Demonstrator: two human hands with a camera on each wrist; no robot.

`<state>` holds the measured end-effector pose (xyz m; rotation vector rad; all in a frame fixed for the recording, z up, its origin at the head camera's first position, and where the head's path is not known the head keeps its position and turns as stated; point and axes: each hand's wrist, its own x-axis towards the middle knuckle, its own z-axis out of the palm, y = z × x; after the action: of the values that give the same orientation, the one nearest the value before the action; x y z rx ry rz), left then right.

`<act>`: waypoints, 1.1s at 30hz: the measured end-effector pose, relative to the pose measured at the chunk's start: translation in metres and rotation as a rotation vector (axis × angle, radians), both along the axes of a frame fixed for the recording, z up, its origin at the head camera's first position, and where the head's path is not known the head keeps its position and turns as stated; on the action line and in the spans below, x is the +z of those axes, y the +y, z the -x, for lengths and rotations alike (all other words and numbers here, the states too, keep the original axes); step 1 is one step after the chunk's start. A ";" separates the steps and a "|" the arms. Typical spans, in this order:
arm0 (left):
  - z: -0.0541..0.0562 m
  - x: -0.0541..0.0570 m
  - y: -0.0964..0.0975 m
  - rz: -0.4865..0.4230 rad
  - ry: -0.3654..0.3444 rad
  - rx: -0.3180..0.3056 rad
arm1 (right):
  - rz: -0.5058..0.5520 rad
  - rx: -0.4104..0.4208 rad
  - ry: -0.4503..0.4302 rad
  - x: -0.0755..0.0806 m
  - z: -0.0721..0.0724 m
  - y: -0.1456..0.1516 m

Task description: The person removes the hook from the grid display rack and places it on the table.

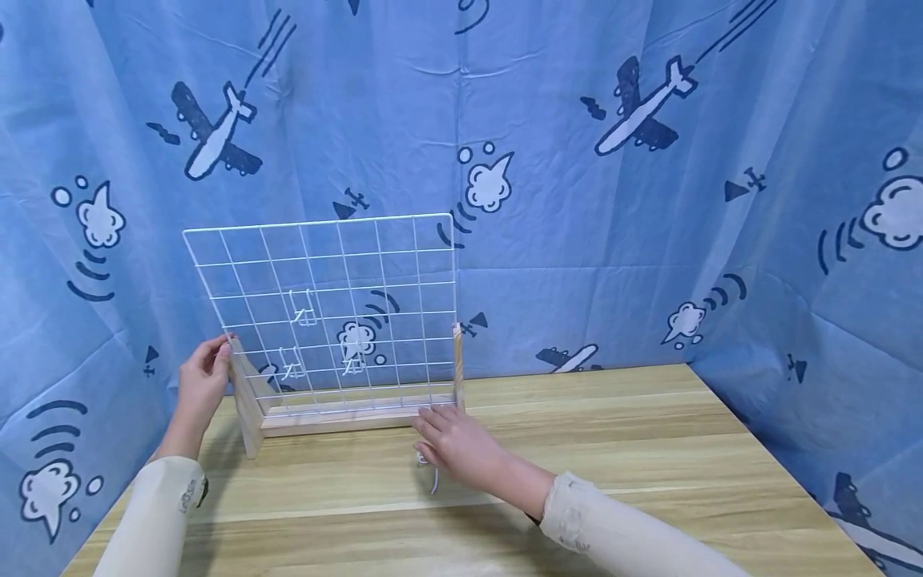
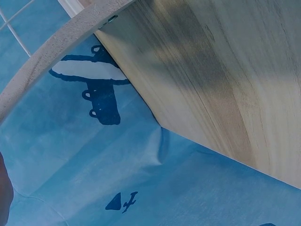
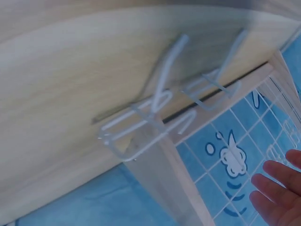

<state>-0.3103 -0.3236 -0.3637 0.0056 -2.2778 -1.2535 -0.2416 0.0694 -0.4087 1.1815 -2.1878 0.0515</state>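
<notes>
Left hand: at the top of the left upright of the stand; the left hand (image 1: pixel 204 375) is bent in with thumb and fingers pinching the panel's edge; only a sliver of it enters its own wrist view.
Right hand: low over the worktop, palm down; the right hand (image 1: pixel 457 442) has its fingers stretched out toward the front rail, nothing seen in their grasp; contact of the thumb with the hook below cannot be told.
Forearms: two, in pale sleeves, the left reaching up from the lower left, the right coming in slantwise from the lower right.
Loose hooks: two, white wire, on the worktop beside the right hand; near hook (image 3: pixel 164 75), far hook (image 3: pixel 230 55); the head view shows only part of this group.
Hung hooks: three on the grid; upper hook (image 1: pixel 305 317), lower left hook (image 1: pixel 292 369), lower right hook (image 1: pixel 353 366).
Grid: one, white wire; the grid (image 1: pixel 352 318) stands upright between the uprights.
Stand: one, wooden; the stand (image 1: pixel 346 422) has two uprights and rests on the left half of the worktop.
Worktop: one, wood-grained; the worktop (image 1: pixel 613 449) runs back to the curtain.
Curtain: blue, printed with aeroplanes; the curtain (image 1: pixel 548 240) hangs behind and at both sides.
</notes>
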 end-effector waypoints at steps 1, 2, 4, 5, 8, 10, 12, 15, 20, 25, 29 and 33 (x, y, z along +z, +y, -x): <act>0.000 0.000 0.000 -0.002 -0.002 0.001 | 0.012 -0.004 -0.022 0.002 0.000 -0.001; 0.000 0.000 0.000 -0.004 -0.003 0.001 | 0.024 -0.009 -0.053 0.004 0.000 -0.002; 0.000 0.000 0.001 -0.001 -0.010 0.006 | 0.044 -0.021 -0.120 0.007 0.000 -0.004; 0.000 0.000 0.001 0.000 -0.014 0.008 | 0.054 -0.027 -0.150 0.009 0.000 -0.004; 0.000 0.000 0.001 0.002 -0.014 0.010 | 0.090 -0.023 -0.220 0.014 0.001 -0.007; 0.000 0.000 0.001 0.003 -0.008 0.009 | 0.114 -0.018 -0.239 0.017 0.002 -0.009; 0.000 0.000 0.001 0.002 -0.002 0.007 | 0.142 -0.010 -0.251 0.019 0.003 -0.011; -0.001 0.000 0.001 0.002 0.000 0.009 | 0.169 -0.007 -0.278 0.021 0.005 -0.013; 0.000 -0.001 0.001 0.003 -0.007 0.010 | 0.190 -0.021 -0.348 0.026 0.008 -0.018; 0.000 -0.001 0.000 0.003 -0.002 0.005 | 0.211 -0.058 -0.433 0.033 0.009 -0.025; 0.001 -0.001 0.001 0.000 -0.007 0.012 | 0.250 -0.038 -0.477 0.035 0.011 -0.032; 0.002 -0.001 0.001 -0.003 -0.009 0.021 | 0.290 -0.024 -0.528 0.034 0.013 -0.039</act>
<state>-0.3118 -0.3224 -0.3652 0.0366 -2.2779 -1.2488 -0.2545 0.0301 -0.3742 1.0560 -2.5262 0.7192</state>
